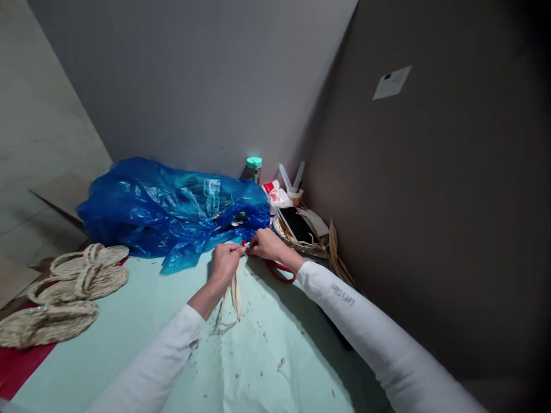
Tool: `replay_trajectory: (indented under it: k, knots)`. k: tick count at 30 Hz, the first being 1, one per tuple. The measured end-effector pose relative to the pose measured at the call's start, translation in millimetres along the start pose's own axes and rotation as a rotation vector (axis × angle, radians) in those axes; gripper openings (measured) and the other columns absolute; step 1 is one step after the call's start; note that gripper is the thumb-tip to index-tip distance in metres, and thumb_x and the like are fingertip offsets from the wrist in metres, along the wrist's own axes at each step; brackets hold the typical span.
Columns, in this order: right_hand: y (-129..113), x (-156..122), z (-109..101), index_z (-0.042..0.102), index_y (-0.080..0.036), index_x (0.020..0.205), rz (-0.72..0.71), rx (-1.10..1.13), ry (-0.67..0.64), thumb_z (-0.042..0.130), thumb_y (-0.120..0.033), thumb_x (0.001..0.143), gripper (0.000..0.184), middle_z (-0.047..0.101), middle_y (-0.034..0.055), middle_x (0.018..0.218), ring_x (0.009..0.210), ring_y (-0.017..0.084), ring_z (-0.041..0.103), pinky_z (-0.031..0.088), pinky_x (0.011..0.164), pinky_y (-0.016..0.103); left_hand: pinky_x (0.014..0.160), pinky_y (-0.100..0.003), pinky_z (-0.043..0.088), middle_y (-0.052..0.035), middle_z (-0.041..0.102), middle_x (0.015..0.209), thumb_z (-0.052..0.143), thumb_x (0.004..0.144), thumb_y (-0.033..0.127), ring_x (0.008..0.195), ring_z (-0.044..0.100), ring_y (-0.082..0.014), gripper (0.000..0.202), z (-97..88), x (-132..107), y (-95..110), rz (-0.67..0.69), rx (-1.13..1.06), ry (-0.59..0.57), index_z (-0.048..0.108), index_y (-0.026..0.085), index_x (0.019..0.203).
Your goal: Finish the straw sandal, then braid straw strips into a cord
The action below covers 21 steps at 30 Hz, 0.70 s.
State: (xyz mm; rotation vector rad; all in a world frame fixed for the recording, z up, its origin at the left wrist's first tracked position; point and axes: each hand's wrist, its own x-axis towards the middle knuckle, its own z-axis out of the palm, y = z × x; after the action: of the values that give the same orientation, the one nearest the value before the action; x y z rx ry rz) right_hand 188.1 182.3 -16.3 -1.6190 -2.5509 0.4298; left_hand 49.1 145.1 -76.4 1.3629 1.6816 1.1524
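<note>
My left hand is closed around pale dried husk strips that hang down from it over the light green cloth. My right hand pinches the same bundle at its top, close against the left hand. A small red and white bit shows between the two hands. Both arms wear white sleeves. What sits inside the pinch is hidden by the fingers.
A crumpled blue plastic bag lies just behind the hands. Woven straw sandals lie at the left. At the right a woven basket holds a phone; red scissors' handles, a green-capped jar and dark walls are close by.
</note>
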Motion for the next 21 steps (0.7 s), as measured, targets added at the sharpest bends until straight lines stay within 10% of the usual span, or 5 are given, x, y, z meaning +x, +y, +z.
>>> replay_trajectory:
  k: [13, 21]
  knots:
    - [25.4, 29.5, -9.3, 0.077, -0.019, 0.097, -0.344, -0.031, -0.007, 0.065, -0.019, 0.084, 0.018, 0.075, 0.0045, 0.089, 0.083, 0.015, 0.067, 0.041, 0.069, 0.018, 0.078, -0.038, 0.055, -0.0061, 0.067, 0.107, 0.061, 0.089, 0.034, 0.091, 0.065, -0.0202, 0.025, -2.2, 0.8, 9.6, -0.017, 0.207, -0.121, 0.065, 0.015, 0.104]
    - [-13.4, 14.6, -11.6, 0.073, -0.015, 0.086, -0.437, -0.236, 0.034, 0.06, -0.01, 0.085, 0.014, 0.071, 0.0111, 0.096, 0.087, 0.02, 0.062, 0.037, 0.066, 0.026, 0.08, -0.038, 0.054, -0.0061, 0.066, 0.108, 0.064, 0.088, 0.032, 0.095, 0.065, -0.0209, 0.023, -6.4, -4.8, 23.1, 0.005, 0.234, -0.055, 0.065, 0.018, 0.106]
